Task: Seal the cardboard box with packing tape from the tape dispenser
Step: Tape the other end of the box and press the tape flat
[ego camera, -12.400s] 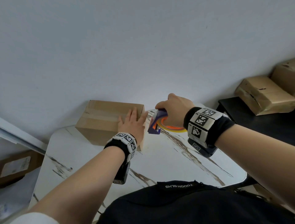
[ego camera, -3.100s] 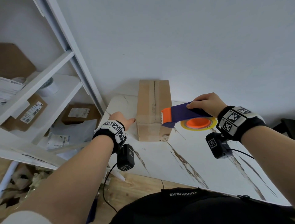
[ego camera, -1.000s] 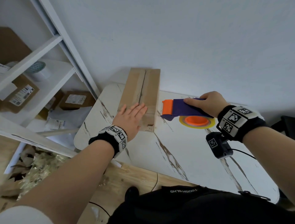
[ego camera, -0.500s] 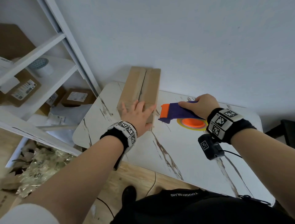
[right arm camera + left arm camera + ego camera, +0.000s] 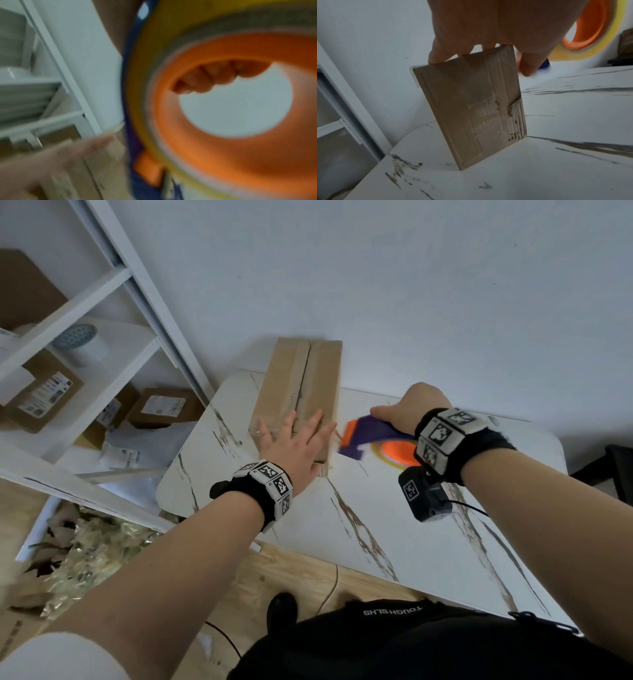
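Note:
A long brown cardboard box [image 5: 301, 392] lies on the white marbled table [image 5: 394, 525], its top seam under clear tape. My left hand [image 5: 294, 440] lies flat with spread fingers on the near end of the box top; the left wrist view has the fingers over the top edge of the box end face [image 5: 471, 108]. My right hand [image 5: 411, 409] grips the purple and orange tape dispenser [image 5: 363, 440] just right of the box's near corner. Its orange core [image 5: 223, 108] with the yellow tape roll fills the right wrist view, blurred.
A white shelf rack [image 5: 113, 344] stands left of the table with labelled parcels [image 5: 41, 395] and a white roll [image 5: 82, 344]. Crumpled packing material [image 5: 85, 553] lies on the wooden floor below. The wall runs close behind the box.
My left hand has slid a little farther onto the box top and spread flat. The dispenser in my right hand has dipped slightly toward the box's near right corner, blurred by motion.

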Demonstrator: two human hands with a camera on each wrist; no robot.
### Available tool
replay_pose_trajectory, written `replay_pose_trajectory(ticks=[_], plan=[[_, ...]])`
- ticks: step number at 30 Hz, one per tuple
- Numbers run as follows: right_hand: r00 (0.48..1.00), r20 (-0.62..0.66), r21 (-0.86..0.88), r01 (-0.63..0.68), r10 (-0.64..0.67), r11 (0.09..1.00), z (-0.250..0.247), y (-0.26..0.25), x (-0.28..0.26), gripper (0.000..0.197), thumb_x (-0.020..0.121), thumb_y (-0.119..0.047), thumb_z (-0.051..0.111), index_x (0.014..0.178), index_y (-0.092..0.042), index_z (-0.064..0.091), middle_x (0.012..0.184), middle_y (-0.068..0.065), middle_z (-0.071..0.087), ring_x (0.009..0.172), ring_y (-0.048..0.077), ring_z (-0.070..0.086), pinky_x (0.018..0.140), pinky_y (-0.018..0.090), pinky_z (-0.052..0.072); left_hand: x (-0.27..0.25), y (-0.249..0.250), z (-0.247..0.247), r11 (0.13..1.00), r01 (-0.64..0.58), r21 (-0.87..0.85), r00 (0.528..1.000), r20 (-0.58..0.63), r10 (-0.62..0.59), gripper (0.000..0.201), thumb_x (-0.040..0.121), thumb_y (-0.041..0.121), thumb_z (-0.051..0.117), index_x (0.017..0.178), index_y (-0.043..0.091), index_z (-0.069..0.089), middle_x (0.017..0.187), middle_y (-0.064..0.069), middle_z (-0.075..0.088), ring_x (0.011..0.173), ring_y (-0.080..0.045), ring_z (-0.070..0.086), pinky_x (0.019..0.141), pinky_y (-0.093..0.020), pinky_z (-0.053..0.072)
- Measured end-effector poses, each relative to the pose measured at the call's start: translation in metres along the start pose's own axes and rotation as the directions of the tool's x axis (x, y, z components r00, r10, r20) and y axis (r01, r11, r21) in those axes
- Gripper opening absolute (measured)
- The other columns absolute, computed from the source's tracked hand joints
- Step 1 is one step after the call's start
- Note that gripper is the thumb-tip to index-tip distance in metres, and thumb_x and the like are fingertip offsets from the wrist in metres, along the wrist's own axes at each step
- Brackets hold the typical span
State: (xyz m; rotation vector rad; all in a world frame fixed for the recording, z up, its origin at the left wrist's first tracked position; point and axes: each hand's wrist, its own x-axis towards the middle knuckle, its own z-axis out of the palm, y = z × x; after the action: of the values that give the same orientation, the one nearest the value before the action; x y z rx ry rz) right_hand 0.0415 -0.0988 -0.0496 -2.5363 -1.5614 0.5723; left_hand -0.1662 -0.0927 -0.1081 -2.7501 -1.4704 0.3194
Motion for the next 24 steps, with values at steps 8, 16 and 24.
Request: replay_pose_trajectory(ticks=[8,16,24], plan=[[0.999,0.012,-0.076,-0.047,0.048,0.996,0.043,0.017,0.000,0.052,0.085,-0.056,0.048,0.061,-0.010,0.045,0.059,0.003,0.044,0.059,0.022,0.048,0.046,0.025,0.027,0.002,-0.002,0.001,1.000,-0.010,-0.011,1.000,0.014,0.010,0.072,0.093,0.049,0.033,0.143,0.037,-0.017,0.157,0.009,-0.015,0.145,-0.035,-0.001,0.107,-0.072,0.002],[0.997,-0.066,-0.114,-0.044,0.037,0.992,0.078,0.015,-0.011,0.032,0.093,-0.036,0.039,0.086,-0.007,0.053,0.084,0.011,0.060,0.085,0.032,0.056,0.075,0.037,0.041,0.002,-0.007,0.000,0.996,-0.025,-0.083,1.000,0.001,0.025,0.067,0.092,0.053,0.031,0.144,0.041,-0.010,0.158,0.012,-0.007,0.145,-0.033,0.004,0.108,-0.071,0.003],[0.997,0.041,-0.187,-0.049,0.058,0.981,0.108,0.011,-0.026,0.033,0.090,-0.041,0.049,0.088,-0.009,0.055,0.071,0.004,0.052,0.072,0.028,0.051,0.067,0.031,0.037,0.000,-0.029,-0.015,0.951,-0.006,-0.308,0.995,-0.093,-0.024,0.053,0.097,0.037,0.031,0.147,0.027,0.016,0.157,0.001,0.017,0.144,-0.025,0.016,0.114,-0.058,0.013]])
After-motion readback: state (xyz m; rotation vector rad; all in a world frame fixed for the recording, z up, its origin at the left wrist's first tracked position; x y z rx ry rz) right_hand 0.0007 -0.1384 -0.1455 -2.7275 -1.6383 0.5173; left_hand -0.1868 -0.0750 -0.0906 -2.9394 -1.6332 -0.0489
